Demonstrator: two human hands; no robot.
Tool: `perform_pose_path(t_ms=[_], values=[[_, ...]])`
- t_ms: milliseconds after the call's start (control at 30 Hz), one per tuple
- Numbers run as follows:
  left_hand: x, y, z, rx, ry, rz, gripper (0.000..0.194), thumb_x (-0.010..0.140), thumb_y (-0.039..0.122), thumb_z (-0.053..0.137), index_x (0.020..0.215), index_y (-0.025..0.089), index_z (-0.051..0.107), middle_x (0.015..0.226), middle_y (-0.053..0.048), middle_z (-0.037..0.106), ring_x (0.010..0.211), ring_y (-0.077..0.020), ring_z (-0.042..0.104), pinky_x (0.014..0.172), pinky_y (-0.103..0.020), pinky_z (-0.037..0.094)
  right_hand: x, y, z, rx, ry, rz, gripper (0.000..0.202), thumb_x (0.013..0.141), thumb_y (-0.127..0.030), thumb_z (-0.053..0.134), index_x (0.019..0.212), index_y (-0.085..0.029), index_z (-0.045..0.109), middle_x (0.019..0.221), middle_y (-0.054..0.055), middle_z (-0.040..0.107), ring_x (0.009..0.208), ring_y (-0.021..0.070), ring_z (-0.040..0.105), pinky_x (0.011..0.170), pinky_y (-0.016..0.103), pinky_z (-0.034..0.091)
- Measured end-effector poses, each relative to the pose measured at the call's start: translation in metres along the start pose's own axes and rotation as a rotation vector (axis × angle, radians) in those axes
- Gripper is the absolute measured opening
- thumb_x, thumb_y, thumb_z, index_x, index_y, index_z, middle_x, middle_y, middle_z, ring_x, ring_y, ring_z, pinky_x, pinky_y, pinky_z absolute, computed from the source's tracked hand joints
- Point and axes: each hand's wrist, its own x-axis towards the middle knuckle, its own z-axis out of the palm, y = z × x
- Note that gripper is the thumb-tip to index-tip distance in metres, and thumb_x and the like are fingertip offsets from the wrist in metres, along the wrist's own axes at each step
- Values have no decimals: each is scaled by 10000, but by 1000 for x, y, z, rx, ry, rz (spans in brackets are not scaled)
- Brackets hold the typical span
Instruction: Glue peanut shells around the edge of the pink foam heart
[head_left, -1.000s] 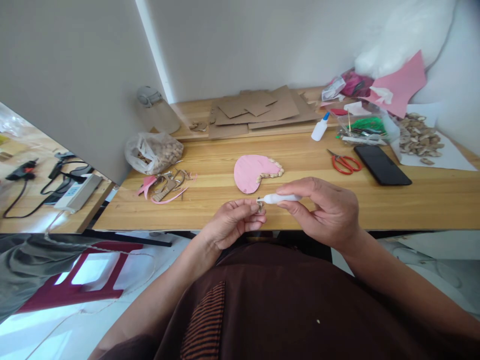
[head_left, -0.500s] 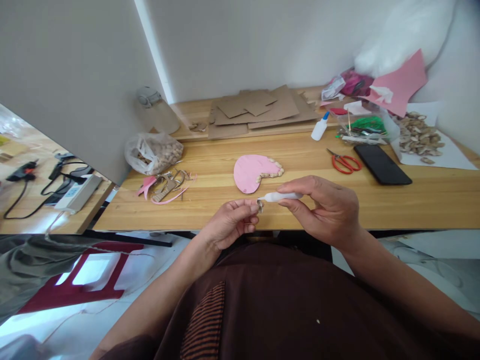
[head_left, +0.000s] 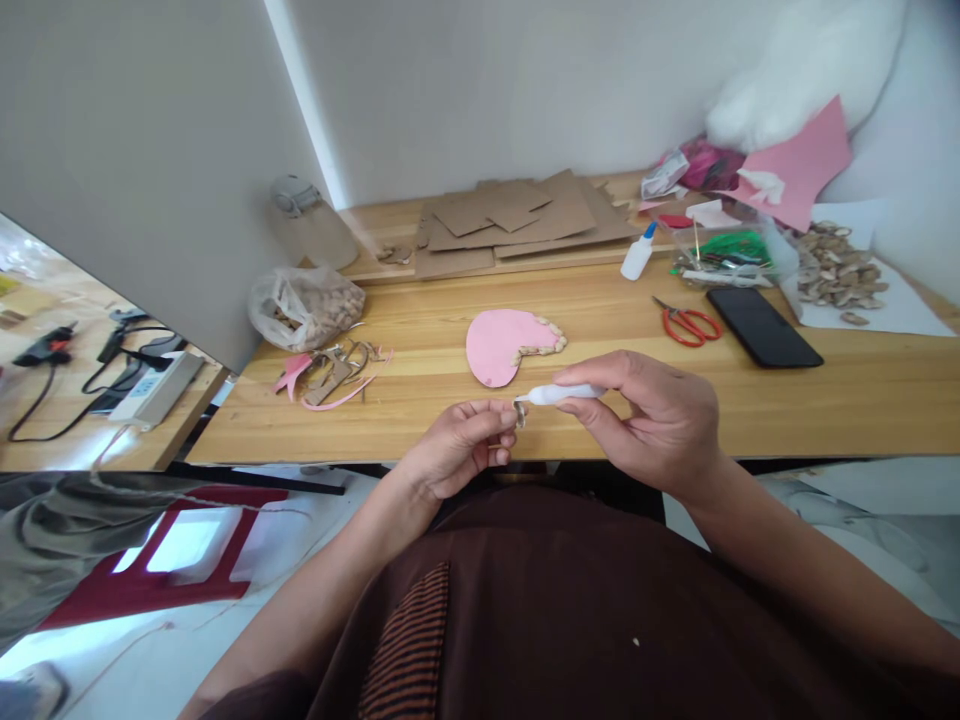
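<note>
Between the thumb and fingers of my left hand point(head_left: 469, 440) is a half peanut shell point(head_left: 520, 413), its hollow side partly in view. My right hand point(head_left: 649, 420) pinches a white glue bottle point(head_left: 566, 394), held level with its thin nozzle pointing left. The nozzle tip is at the shell's upper rim; whether it touches, I cannot tell. Just beyond my hands a pink heart-shaped card point(head_left: 495, 345) lies flat on the table, with peanut shells point(head_left: 541, 349) along part of its right edge.
Scissors point(head_left: 688, 323), a phone point(head_left: 763, 327), a second glue bottle point(head_left: 637, 254) and a pile of shells point(head_left: 836, 268) are on the right. A bag of peanuts point(head_left: 307, 305) and card scraps point(head_left: 337, 370) sit left. Cardboard sheets point(head_left: 517, 220) lie at the back.
The view has shifted very slightly. Both hands keep their places, with the glue nozzle still at the shell.
</note>
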Motion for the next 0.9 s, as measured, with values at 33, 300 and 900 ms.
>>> perform_pose_path(t_ms=[33,300,900], values=[[0,0,0,0,-1,-2,293,684,292,905,765,120,682,680,9,570,620,-72,527,559,-188,456,0,0,0,3,5,-3,176,892,-141,700,1024,-254,732,907,4,795,796,161,755,741,255,602],[0,1,1,19,-3,-10,294,686,294,901,760,120,677,676,7,570,610,-72,522,561,-191,452,-1,3,-2,0,12,17,193,886,-145,693,1034,-263,735,897,-4,792,751,155,739,708,256,592],[1,1,-1,29,2,-10,325,657,310,923,771,115,689,677,14,561,620,-69,512,577,-195,450,-3,4,-3,0,3,40,177,887,-145,697,1027,-252,720,903,7,788,759,160,738,706,262,588]])
